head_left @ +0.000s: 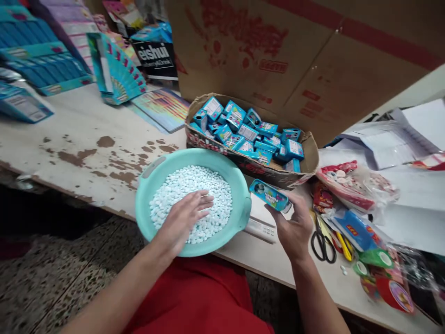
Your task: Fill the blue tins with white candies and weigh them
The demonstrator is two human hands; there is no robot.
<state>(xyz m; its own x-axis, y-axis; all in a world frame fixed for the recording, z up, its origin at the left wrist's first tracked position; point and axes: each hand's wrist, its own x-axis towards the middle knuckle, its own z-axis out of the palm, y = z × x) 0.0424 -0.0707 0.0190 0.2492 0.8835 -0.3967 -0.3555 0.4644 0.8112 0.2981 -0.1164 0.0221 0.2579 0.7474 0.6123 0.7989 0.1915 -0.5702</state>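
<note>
Around the work, has scissors [323, 243], a yellow tool [345, 248] and green tape rolls [378, 257] at the right, with an opened bag of sweets [354, 188] farther back. Rises behind as a big cardboard panel [295, 60], blocking the view beyond. Holds a jumble of small blue packets [247, 132] in the cut-down carton [309, 157], just behind the teal basin [144, 199] of pale pellets [200, 181]. Points the small box [273, 197] far-left to near-right along its long axis, printed face up, just right of the basin, above a white device [260, 230]. Grips that box in the right hand [295, 222], fingers curled. Spreads the left hand [184, 215] loosely open at the pellets; cannot tell if grasping any.
</note>
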